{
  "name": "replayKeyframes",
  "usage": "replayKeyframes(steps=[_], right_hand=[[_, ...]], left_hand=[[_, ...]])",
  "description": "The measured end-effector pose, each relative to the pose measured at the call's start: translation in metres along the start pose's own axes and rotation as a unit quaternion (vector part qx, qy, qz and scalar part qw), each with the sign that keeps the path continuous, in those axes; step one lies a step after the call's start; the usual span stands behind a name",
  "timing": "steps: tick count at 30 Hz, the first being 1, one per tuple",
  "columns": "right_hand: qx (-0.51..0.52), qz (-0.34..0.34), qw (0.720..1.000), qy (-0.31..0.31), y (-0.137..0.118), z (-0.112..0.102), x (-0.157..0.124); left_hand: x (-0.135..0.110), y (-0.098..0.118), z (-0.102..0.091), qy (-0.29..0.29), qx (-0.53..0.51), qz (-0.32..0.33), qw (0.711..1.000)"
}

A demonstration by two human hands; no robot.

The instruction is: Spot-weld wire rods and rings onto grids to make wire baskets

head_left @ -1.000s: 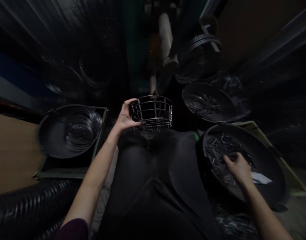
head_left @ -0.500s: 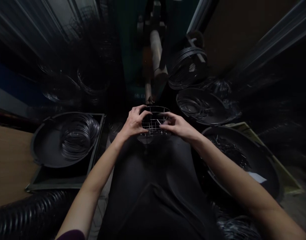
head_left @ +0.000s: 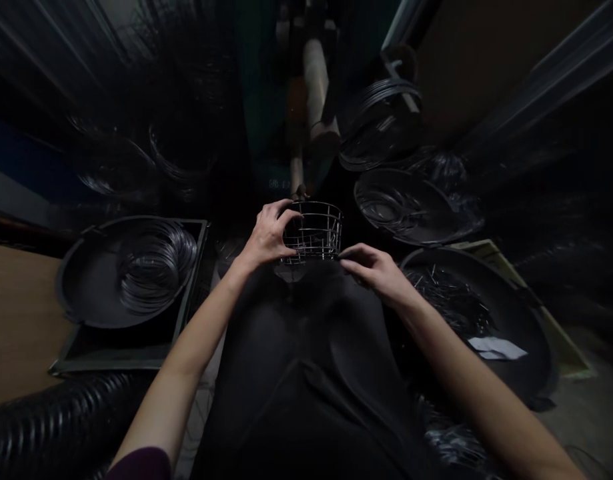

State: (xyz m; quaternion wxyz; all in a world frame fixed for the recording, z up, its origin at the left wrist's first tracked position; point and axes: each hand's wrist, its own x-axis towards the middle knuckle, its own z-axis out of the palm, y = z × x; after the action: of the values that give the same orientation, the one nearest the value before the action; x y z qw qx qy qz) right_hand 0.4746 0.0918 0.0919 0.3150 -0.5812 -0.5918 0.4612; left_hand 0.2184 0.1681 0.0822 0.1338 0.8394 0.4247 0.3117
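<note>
Dropping right hand (head_left: 373,270) from the front of the basket (head_left: 313,233) to its lower right edge since half a second back, uncovering the side wires. Gripping basket with left hand (head_left: 266,237), fingers curling over the left rim, thumb lower on the side. Pinching right fingertips (head_left: 343,255) together at the bottom edge, touching it; not telling whether holding a small wire piece or a basket wire, too dark and small. Holding basket at frame centre, just above the lap (head_left: 306,347), upright, mouth up.

Noting left pan (head_left: 86,293) at middle left with wire coils (head_left: 153,267) inside. Noting right pan (head_left: 531,333) at middle right, just beside the right forearm, with short wire pieces (head_left: 451,297) and a paper slip (head_left: 496,347). Noting third pan (head_left: 436,223) at upper right, thin wire rings inside. Noting hose (head_left: 46,427) at lower left corner, well apart from both hands.

Judging the step as working one spot on the basket's bottom edge. Doing it well probably meaning:
- keeping the left grip firm so the basket is not turning
- bracing the basket against the lap
- keeping the pinch close to the spot, not out along the wire
- tipping that edge toward the eyes, given the poor light
- keeping fingertips off cut wire ends
</note>
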Motion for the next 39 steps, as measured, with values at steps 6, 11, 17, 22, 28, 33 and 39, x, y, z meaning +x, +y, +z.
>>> replayKeyframes(steps=[6,11,17,22,28,33,39], right_hand=[[-0.227,-0.17,0.959,0.003,-0.043,0.014,0.038],[-0.413,-0.283,0.866,-0.008,-0.032,0.026,0.04],[-0.458,-0.323,0.828,0.013,-0.041,0.021,0.054],[-0.483,-0.331,0.811,0.011,-0.044,0.015,0.065],[-0.512,-0.343,0.787,0.023,-0.045,0.015,0.07],[-0.531,-0.345,0.773,0.027,-0.051,0.016,0.074],[-0.533,-0.339,0.775,0.035,-0.052,0.015,0.074]], left_hand=[[-0.002,0.007,-0.002,-0.015,0.003,0.02,1.0],[-0.008,-0.001,-0.007,0.0,-0.036,-0.031,0.999],[0.003,-0.011,-0.004,0.011,-0.06,-0.033,0.998],[0.011,-0.017,-0.003,0.021,-0.059,-0.025,0.998],[0.013,-0.019,-0.005,0.021,-0.056,-0.027,0.998],[0.018,-0.023,-0.007,0.019,-0.05,-0.025,0.998],[0.021,-0.026,-0.009,0.009,-0.068,-0.026,0.997]])
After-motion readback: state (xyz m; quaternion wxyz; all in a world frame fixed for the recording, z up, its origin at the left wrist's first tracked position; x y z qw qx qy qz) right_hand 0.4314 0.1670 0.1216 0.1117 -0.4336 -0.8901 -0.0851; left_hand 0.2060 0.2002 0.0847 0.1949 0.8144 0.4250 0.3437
